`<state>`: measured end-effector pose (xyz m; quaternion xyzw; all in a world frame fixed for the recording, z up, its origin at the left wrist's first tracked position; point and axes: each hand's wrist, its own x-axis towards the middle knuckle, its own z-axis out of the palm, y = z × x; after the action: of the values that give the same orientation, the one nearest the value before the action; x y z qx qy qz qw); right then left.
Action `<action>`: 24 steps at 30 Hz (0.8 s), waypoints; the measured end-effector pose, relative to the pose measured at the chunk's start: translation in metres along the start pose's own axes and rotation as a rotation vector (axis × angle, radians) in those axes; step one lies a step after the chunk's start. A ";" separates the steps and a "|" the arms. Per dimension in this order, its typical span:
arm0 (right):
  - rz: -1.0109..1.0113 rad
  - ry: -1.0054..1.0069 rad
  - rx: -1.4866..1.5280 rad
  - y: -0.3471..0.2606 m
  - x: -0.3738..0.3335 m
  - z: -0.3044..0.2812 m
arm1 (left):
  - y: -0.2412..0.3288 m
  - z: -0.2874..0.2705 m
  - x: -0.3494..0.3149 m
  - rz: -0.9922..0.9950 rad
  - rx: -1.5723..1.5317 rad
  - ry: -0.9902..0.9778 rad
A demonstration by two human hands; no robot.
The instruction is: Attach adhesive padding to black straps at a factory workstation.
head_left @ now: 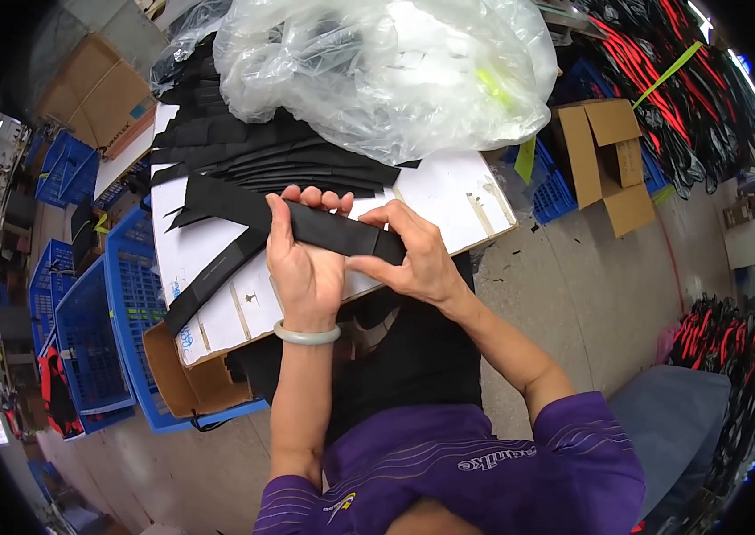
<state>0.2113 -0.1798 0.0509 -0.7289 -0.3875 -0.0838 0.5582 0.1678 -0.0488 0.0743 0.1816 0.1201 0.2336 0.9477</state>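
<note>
A flat black fabric strip [333, 229] lies across both hands above the front edge of a white board-topped table [449, 192]. My left hand [304, 267], palm up with a pale bangle at the wrist, is wrapped round its middle. At its right end, my right hand [413, 250] pinches the strip between thumb and fingers. Another black strip [217, 276] slants over the table's left side. Behind my hands, many similar black strips [279, 152] are heaped in overlapping rows.
A large clear plastic bag [386, 80] covers the far part of the table. Blue crates [132, 303] and a cardboard box [183, 374] stand at the left. To the right are an opened carton [584, 160] and hanging black-and-red goods [654, 80]. A grey-covered seat [676, 428] is at the lower right.
</note>
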 end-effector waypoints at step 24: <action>0.225 -0.153 -1.018 0.184 0.176 -0.083 | 0.003 -0.025 0.000 0.119 0.384 0.098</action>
<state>0.4785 -0.1843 0.0410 -0.9489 -0.2567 -0.1475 0.1090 0.1589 -0.0386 0.0527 0.3540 0.1974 0.2705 0.8732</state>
